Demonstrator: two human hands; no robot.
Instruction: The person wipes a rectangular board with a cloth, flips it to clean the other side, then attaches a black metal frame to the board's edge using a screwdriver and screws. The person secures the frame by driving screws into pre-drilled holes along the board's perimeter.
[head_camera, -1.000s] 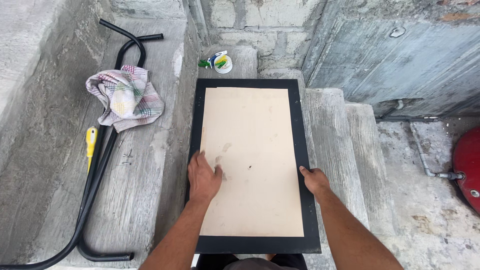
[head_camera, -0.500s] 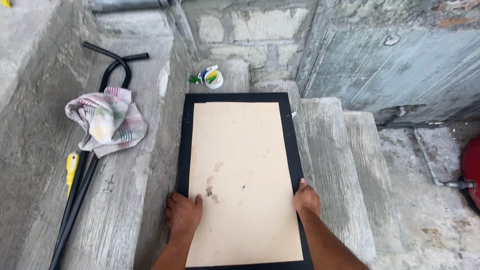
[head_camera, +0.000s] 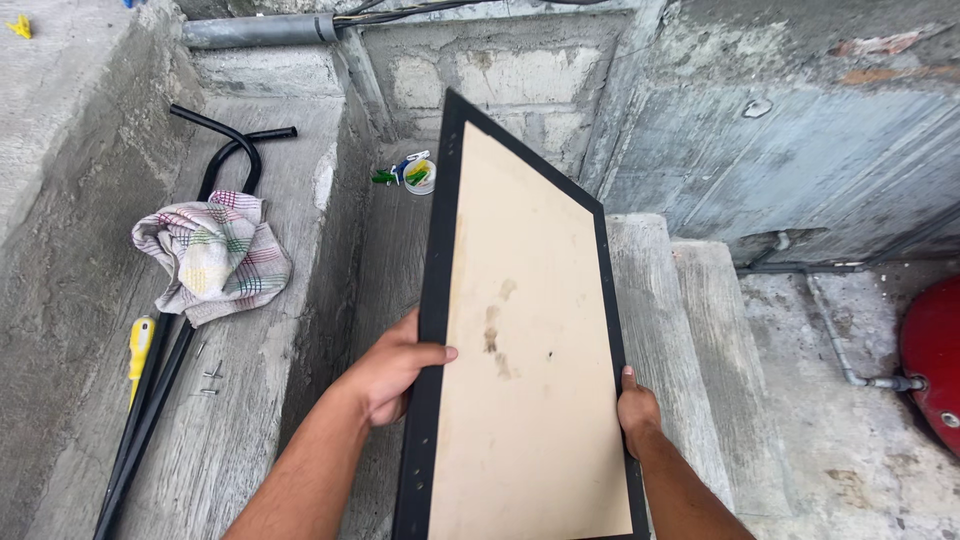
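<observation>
Both hands grip frame (head_camera: 520, 330); checked cloth (head_camera: 215, 255), yellow screwdriver (head_camera: 140, 345) left.

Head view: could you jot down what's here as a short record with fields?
Setting: bare concrete steps and ledges
Held: black-framed board, tan backing facing up, tilted
Left hand: grips the frame's left edge
Right hand: grips the right edge
Left ledge: checked cloth, yellow-handled screwdriver, bent black tube
Far right: red tank
</observation>
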